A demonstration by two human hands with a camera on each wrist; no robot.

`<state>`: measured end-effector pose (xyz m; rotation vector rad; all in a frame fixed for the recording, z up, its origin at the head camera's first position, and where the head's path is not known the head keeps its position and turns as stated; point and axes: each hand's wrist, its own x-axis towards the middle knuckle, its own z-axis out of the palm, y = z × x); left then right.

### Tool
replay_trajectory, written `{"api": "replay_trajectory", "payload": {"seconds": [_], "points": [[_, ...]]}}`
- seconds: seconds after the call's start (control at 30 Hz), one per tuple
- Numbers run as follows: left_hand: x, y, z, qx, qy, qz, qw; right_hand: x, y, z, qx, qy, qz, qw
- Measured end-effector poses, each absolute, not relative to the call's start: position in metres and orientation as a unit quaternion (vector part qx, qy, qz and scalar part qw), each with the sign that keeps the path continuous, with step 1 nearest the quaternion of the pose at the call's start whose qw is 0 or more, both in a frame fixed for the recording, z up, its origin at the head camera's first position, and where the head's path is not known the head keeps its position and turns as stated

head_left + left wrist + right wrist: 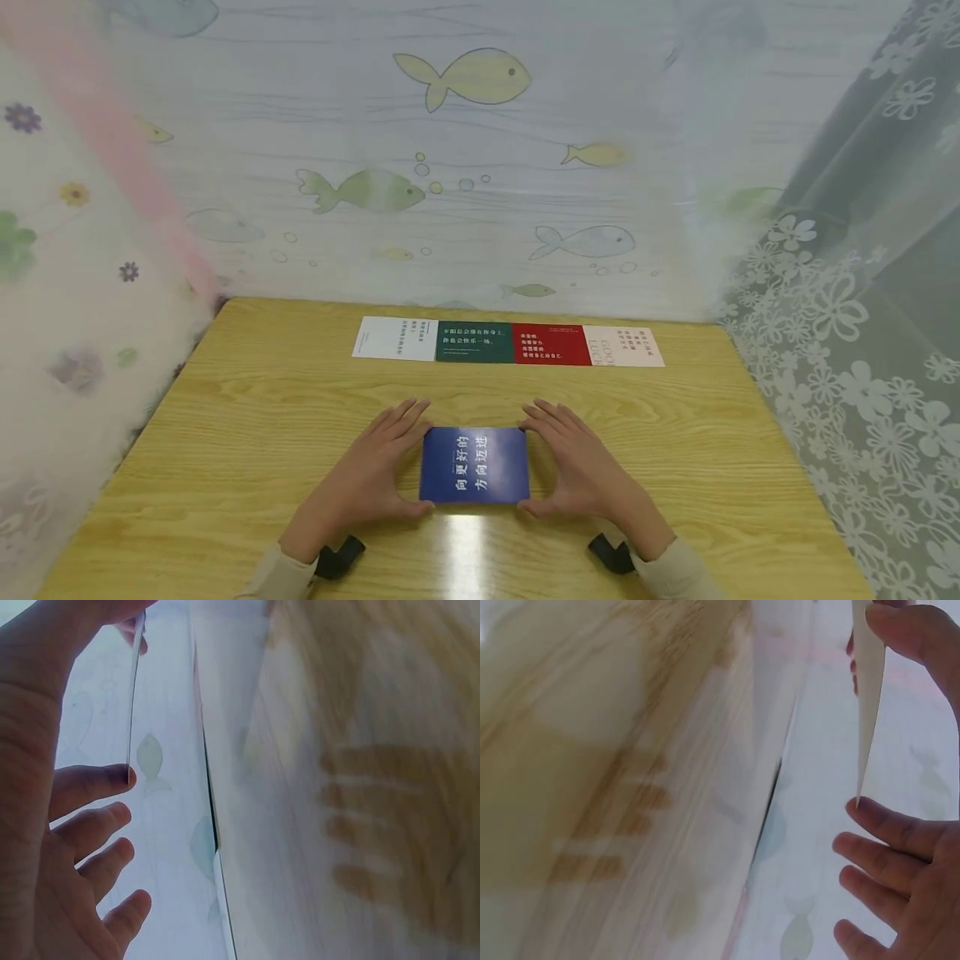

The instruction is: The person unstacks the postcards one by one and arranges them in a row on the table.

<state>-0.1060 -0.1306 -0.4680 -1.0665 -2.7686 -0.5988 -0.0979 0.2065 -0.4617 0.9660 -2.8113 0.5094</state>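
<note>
Both hands hold a blue card [504,467] with white Chinese lettering, its text turned sideways. My left hand [367,473] pinches the left edge, thumb at the near corner and index finger at the far corner. At the opposite edge my right hand [587,473] grips the same way. In the left wrist view the card [133,697] appears edge-on, raised off the table. The right wrist view shows the card's pale edge [869,697] between thumb and index fingertip, the other fingers spread beside it.
Across the back of the wooden table [247,417] lies a row of cards: white [382,337], green [475,354], red [570,346] and pale pink [637,350]. A fish-print curtain [480,225] hangs behind. Lace fabric [855,383] borders the right side.
</note>
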Motion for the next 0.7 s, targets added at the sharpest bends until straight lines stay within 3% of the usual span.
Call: {"api": "replay_trajectory", "payload": {"seconds": [0.7], "points": [[-0.124, -0.168, -0.466, -0.315, -0.927, -0.194, 0.057, -0.123, 0.167, -0.460, 0.320, -0.932, 0.142, 0.092]]}}
